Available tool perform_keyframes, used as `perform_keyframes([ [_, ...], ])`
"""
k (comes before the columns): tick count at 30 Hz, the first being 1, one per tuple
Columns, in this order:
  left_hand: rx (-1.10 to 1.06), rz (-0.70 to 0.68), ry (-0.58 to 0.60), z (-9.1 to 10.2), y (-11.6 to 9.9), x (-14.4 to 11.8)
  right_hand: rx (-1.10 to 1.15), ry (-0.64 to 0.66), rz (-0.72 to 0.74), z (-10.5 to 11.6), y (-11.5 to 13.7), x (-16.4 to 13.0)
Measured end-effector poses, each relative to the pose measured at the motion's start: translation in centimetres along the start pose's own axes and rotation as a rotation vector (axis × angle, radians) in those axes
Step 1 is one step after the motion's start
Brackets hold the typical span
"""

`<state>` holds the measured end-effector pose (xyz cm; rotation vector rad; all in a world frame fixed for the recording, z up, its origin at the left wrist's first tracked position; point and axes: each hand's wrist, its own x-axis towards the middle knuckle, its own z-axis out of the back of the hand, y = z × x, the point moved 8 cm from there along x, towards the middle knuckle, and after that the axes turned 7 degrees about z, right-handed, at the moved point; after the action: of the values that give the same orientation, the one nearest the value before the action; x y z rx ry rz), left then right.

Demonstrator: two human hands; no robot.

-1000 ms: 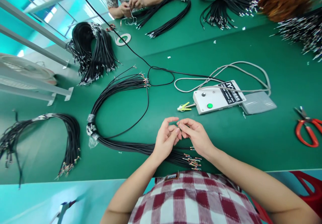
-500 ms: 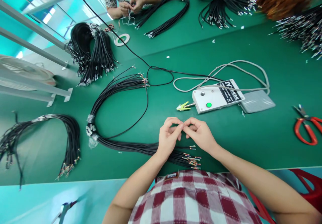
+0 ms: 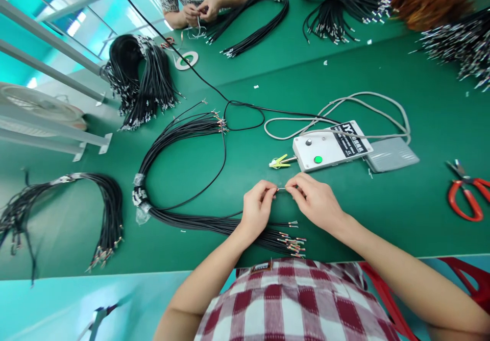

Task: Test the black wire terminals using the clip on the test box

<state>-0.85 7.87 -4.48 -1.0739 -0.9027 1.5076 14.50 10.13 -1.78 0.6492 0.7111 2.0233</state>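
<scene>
My left hand [image 3: 257, 209] is closed in a pinch on a black cable, whose line runs back from it toward the bundle at the left. A short, thin wire end [image 3: 281, 189] spans the small gap to my right hand [image 3: 316, 199], which pinches its other end between thumb and fingertips. Beneath my left wrist passes the black cable bundle [image 3: 191, 219], bound with plastic wrap and labels at its bend. Its stripped ends [image 3: 293, 244] with coloured cores lie just below my hands. Beyond my hands is a white box [image 3: 319, 152] with a green button and a yellow-green tip.
A grey pedal [image 3: 394, 155] and looped grey cord lie right of the box. Red-handled pliers [image 3: 465, 193] are at the right. Other cable bundles [image 3: 105, 213] rest left and far. Across the table, a co-worker's hands [image 3: 202, 11] hold something thin near a tape roll [image 3: 186, 61].
My fingertips were together; now my right hand has drawn away to the right and turned slightly, and a thin wire end shows between the hands.
</scene>
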Motion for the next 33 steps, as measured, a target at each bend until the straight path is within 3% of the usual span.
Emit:
perform_keyframes([
  [4,-0.103,0.089,0.056,-0.2,0.8,0.7,-0.248,-0.056,0.151,0.9,1.3,0.3],
  [7,-0.062,0.063,0.09,-0.2,0.3,0.9,-0.447,0.024,0.31,-0.2,3.0,1.1],
  [11,0.207,-0.148,0.111,-0.3,-1.7,0.9,-0.568,0.117,0.396,-1.6,3.4,1.8],
  [15,0.339,-0.283,0.095,0.0,-2.5,1.5,-0.633,0.127,0.41,-0.6,3.2,2.6],
  [19,0.258,-0.205,-0.002,1.7,-1.9,3.3,-0.742,0.082,0.379,0.9,3.1,4.8],
  [22,0.199,-0.124,-0.027,2.5,-1.2,4.6,-0.835,0.086,0.377,0.5,2.5,6.5],
  [27,0.152,-0.062,-0.037,2.8,-0.8,5.7,-0.891,0.125,0.409,-1.0,1.3,7.7],
  [33,0.241,-0.091,-0.057,2.4,-1.2,6.4,-0.881,0.159,0.43,-0.8,1.2,8.1],
])
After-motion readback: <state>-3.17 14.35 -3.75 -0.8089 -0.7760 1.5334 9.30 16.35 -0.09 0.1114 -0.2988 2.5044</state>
